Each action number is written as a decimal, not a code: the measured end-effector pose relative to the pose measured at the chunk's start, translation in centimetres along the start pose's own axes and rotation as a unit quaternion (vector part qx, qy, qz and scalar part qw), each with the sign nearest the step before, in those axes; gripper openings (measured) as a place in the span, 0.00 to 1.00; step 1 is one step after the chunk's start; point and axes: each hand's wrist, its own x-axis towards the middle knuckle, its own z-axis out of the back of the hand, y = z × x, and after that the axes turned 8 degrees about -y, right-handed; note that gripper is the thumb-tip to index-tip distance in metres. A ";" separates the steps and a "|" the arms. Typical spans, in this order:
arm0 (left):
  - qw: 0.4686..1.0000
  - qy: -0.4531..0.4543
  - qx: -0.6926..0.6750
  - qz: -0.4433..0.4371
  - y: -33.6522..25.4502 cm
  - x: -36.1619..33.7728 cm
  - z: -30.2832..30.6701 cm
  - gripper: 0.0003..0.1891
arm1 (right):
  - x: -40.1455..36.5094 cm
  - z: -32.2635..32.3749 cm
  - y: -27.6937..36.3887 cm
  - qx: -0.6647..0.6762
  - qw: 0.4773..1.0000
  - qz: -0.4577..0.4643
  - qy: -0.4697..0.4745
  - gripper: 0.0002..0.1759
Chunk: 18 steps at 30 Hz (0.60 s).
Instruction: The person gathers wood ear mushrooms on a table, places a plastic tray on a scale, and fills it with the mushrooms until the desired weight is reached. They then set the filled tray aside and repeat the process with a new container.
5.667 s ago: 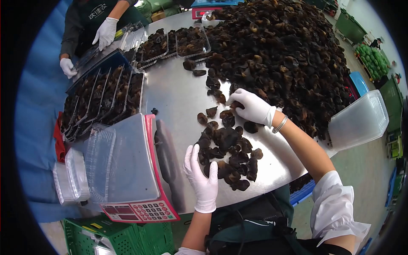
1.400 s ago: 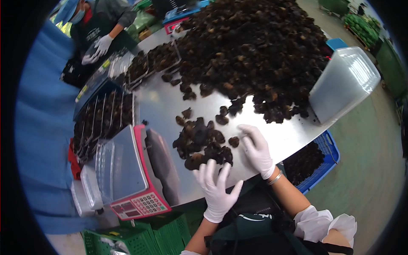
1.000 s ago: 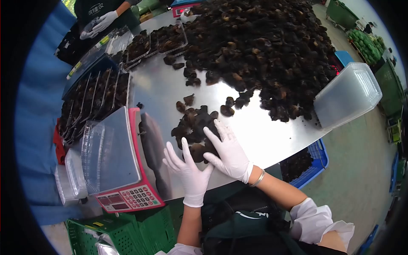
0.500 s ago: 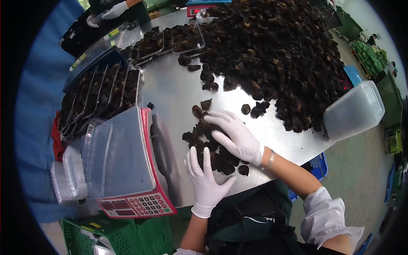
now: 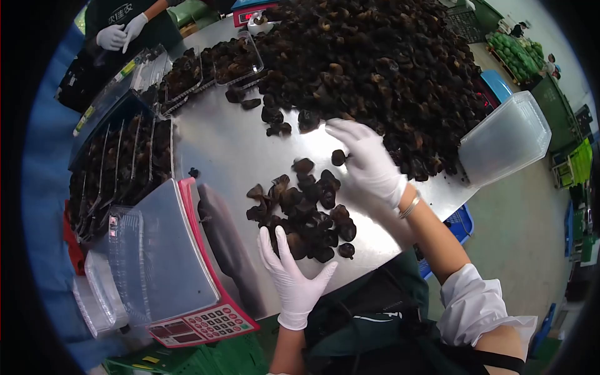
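A small pile of dark wood ear mushrooms lies on the metal table before me. My left hand, white-gloved, rests at the pile's near edge with thumb and fingers spread; its fingertips touch the nearest pieces. Farther right, my gloved right hand is over the table by the front of a large heap of the same mushrooms. Its fingers are stretched out and slightly blurred, and I see nothing held. A single loose mushroom lies just left of this hand.
A red-rimmed digital scale stands left, with a clear plastic tray on its platform. Filled trays are stacked behind it. Nested clear containers sit at the right edge. Across the table are a co-worker's gloved hands.
My right hand has left the small pile and moved away and right to the large heap. My left hand stays at the pile's near edge. The camera view has shifted slightly.
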 end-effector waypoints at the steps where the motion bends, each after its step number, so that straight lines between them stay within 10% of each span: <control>1: 1.000 0.000 0.000 0.002 0.1 0.0 0.0 0.63 | -1.2 0.5 0.2 -0.058 0.996 -0.069 -0.014 0.31; 5: 1.000 0.004 -0.005 0.000 0.3 0.0 -0.1 0.61 | -5.7 3.7 -1.9 0.014 0.981 -0.138 0.132 0.26; 7: 1.000 0.005 -0.008 -0.002 0.2 0.0 -0.1 0.60 | -6.3 4.4 0.3 0.312 0.874 -0.369 0.043 0.22; 12: 1.000 0.004 0.005 0.010 -0.2 0.1 -0.2 0.60 | -6.5 5.2 2.4 0.733 0.538 -0.415 0.024 0.33; 18: 1.000 -0.006 0.027 0.013 -0.5 0.2 -0.2 0.58 | -6.7 5.2 4.6 0.820 0.427 -0.373 0.072 0.35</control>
